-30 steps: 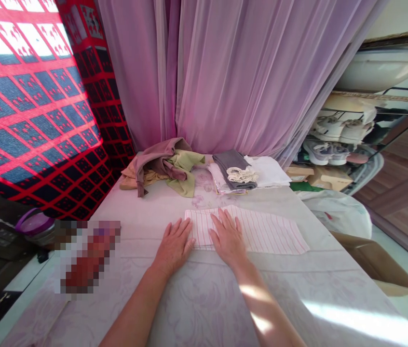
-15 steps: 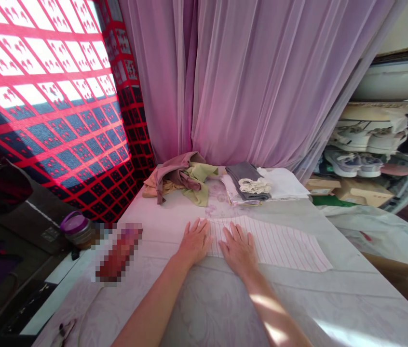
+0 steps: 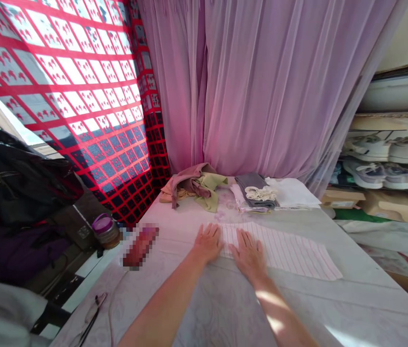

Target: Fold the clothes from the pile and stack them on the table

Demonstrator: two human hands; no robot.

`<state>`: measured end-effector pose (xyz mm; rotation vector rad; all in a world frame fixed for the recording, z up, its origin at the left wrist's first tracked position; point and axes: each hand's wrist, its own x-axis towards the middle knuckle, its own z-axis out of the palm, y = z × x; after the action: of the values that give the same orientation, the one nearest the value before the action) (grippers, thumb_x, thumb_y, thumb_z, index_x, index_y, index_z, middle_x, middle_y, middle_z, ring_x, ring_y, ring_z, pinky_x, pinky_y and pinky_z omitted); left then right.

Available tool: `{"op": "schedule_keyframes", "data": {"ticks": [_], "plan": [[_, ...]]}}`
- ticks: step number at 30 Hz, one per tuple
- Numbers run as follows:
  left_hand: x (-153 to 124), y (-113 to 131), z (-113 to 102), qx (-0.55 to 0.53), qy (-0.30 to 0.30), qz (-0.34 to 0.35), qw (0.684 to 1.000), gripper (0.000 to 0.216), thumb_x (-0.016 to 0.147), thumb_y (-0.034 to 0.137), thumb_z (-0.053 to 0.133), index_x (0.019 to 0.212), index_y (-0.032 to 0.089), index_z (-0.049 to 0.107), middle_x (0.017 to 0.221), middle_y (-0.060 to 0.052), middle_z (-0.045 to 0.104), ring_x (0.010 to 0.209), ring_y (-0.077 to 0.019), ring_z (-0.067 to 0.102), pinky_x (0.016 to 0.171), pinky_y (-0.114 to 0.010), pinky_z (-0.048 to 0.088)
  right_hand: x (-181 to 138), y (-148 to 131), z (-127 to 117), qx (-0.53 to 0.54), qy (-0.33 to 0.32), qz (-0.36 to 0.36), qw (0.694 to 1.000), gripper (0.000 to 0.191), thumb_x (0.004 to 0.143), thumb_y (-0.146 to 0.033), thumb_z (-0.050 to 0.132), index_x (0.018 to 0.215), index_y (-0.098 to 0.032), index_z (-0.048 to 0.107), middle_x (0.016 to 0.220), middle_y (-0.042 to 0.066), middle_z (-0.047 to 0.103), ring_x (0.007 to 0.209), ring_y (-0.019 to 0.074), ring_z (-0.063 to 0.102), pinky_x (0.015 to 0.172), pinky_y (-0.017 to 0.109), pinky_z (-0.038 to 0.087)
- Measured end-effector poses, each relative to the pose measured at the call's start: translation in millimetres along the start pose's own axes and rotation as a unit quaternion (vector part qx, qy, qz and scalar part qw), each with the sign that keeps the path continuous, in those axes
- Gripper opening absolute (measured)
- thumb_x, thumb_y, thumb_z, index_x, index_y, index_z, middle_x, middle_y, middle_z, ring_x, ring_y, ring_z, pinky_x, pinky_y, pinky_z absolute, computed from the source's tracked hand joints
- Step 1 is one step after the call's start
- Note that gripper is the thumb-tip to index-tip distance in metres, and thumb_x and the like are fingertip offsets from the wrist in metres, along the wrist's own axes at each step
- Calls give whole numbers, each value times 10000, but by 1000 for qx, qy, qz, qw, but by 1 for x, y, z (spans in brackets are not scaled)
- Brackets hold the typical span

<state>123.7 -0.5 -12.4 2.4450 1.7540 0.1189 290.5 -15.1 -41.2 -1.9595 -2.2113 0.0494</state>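
A white cloth with thin pink stripes (image 3: 298, 250) lies flat and long across the table, running to the right. On its left end rests my left hand (image 3: 208, 242), palm down with the fingers stretched out. A short way to the right, my right hand (image 3: 249, 253) presses flat on the same cloth, its fingers slightly spread. Neither hand grips anything. Beyond them lie a crumpled heap of mauve, green and orange cloths (image 3: 195, 185) and a stack with a folded grey cloth (image 3: 251, 183) topped by a cream ruffled band (image 3: 261, 193).
A folded white cloth (image 3: 294, 192) lies at the table's back right. On the left are a blurred-out red item (image 3: 141, 246) with a cable, glasses (image 3: 93, 311) and a purple-lidded jar (image 3: 105, 231). Purple curtains (image 3: 269, 86) hang behind; a shoe rack (image 3: 381, 149) stands right.
The camera view has turned slightly left, so everything sits further right in the picture. Both hands stay flat on the striped cloth.
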Motion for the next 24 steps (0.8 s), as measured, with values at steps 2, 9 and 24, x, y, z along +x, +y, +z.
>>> {"op": "schedule_keyframes", "data": {"ticks": [2, 9, 24], "plan": [[-6, 5, 4, -24, -18, -5, 1000, 617, 947, 506, 264, 1505, 243, 261, 1577, -52, 261, 1458, -253, 190, 1182, -521, 134, -1, 1, 1, -1, 6, 0, 1000, 544, 966, -388, 307, 1464, -174, 359, 1536, 120, 326, 1414, 270, 242, 1109, 551, 177], [-25, 2, 16, -44, 3, -14, 999, 646, 934, 556, 268, 1494, 233, 283, 1581, -63, 251, 1458, -264, 184, 1169, -499, 189, -10, 6, -2, -20, -13, 13, 1000, 549, 957, -390, 296, 1463, -189, 364, 1544, 105, 310, 1413, 267, 250, 1095, 559, 208], [-74, 5, 27, 24, 63, -102, 992, 588, 938, 445, 319, 1470, 197, 356, 1523, -136, 357, 1413, -290, 308, 1123, -514, 260, -77, 26, -11, 3, -7, 62, 998, 499, 952, -366, 333, 1410, -216, 460, 1522, 96, 364, 1407, 269, 275, 1128, 519, 149]]}}
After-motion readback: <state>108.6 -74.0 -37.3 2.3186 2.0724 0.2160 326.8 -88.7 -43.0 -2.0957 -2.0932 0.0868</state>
